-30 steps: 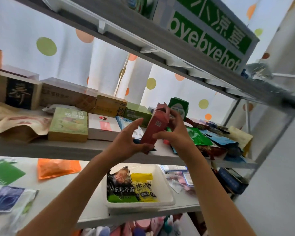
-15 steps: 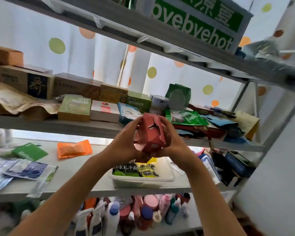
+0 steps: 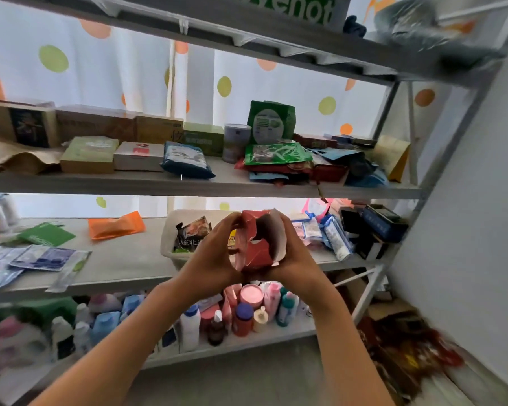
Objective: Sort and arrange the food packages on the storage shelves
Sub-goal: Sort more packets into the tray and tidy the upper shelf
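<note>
Both hands are raised in front of the shelving, level with the middle board. The left hand [image 3: 214,253] and right hand [image 3: 294,253] clasp a red carton [image 3: 255,241] between them, fingers curled round its sides, thumbs toward its top. The carton's top flaps stand open, white inside, and its walls look crumpled. It is off the shelves, held in the air in front of a white tub [image 3: 170,238] on the middle shelf [image 3: 123,259].

The tub holds a dark noodle packet [image 3: 189,234]; what else lies in it is hidden behind the hands. Left of the tub, on the same shelf: an orange pouch [image 3: 116,228], a green packet [image 3: 46,235], several clear sachets [image 3: 41,257].

Upper shelf [image 3: 188,184]: a row of boxes at the left, a blue bag [image 3: 185,159], a tin [image 3: 236,142], a green pouch standing upright [image 3: 270,123], and a loose heap of flat packets [image 3: 279,159] on the right.

Bottom shelf: bottles and jars [image 3: 238,312], crowded together.
</note>
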Motion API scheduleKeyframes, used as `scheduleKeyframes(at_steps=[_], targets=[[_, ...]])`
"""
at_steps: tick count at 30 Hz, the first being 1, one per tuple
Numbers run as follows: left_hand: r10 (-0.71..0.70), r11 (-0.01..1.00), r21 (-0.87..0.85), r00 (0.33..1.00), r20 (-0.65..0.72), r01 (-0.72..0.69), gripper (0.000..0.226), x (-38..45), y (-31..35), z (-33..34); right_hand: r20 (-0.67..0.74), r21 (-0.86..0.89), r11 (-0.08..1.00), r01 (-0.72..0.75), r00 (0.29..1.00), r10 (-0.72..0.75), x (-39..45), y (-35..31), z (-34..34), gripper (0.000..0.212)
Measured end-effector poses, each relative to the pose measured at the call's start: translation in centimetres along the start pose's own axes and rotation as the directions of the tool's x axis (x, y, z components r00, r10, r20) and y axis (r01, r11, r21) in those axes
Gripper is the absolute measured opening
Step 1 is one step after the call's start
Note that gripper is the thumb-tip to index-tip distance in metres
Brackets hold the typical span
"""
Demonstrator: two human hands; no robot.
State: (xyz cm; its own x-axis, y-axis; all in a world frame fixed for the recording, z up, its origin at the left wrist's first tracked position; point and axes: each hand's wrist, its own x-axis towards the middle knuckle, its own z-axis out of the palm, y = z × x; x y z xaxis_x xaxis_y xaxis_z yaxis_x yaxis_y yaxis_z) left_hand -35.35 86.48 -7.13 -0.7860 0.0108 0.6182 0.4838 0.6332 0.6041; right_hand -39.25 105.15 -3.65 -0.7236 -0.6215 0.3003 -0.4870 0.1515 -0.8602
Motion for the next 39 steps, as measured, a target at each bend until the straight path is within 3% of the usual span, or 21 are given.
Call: scheduleKeyframes(at_steps=[12,18,23,27,31,34,37,39], targets=[[0.018,0.997,-0.082,0.988,0.155,-0.005,0.102,-1.2,5.2,5.1,-0.093,0.044,0.997,-0.066,0.993,0.07,-7.0,1.6,-4.0,0.105],[-0.106,0.958,-0.222,0.944,0.311,0.181,0.098,-2.4,7.3,5.6,-0.163,0.153,0.984,-0.096,0.979,0.121,-9.6,2.7,-4.7,0.099],[-0.182,0.912,-0.311,0.943,0.278,0.268,0.056,-4.4,8.3,6.4,-0.305,0.264,0.957,-0.119,0.931,0.2,-11.0,2.3,-4.5,0.088],[-0.242,0.896,-0.321,0.944,0.225,0.307,0.068,-5.5,9.5,7.9,-0.403,0.353,0.931,-0.094,0.883,0.241,-11.1,1.5,-3.7,0.086],[-0.26,0.919,-0.283,0.961,0.09,0.275,0.064,-5.8,10.1,8.7,-0.459,0.327,0.939,-0.111,0.849,0.26,-11.6,1.1,-3.1,0.092],[-0.348,0.831,-0.433,0.934,0.084,0.349,0.062,-6.4,10.4,8.9,-0.496,0.318,0.941,-0.116,0.825,0.27,-12.8,1.4,-3.4,0.081],[-0.454,0.644,-0.633,0.881,0.135,0.429,0.056,-7.4,10.9,9.2,-0.476,0.452,0.887,-0.098,0.814,0.332,-14.5,2.7,-3.5,0.057],[-0.476,0.588,-0.672,0.865,0.162,0.449,0.051,-8.2,11.3,9.6,-0.427,0.523,0.842,-0.129,0.815,0.39,-15.7,3.7,-3.2,0.05]])
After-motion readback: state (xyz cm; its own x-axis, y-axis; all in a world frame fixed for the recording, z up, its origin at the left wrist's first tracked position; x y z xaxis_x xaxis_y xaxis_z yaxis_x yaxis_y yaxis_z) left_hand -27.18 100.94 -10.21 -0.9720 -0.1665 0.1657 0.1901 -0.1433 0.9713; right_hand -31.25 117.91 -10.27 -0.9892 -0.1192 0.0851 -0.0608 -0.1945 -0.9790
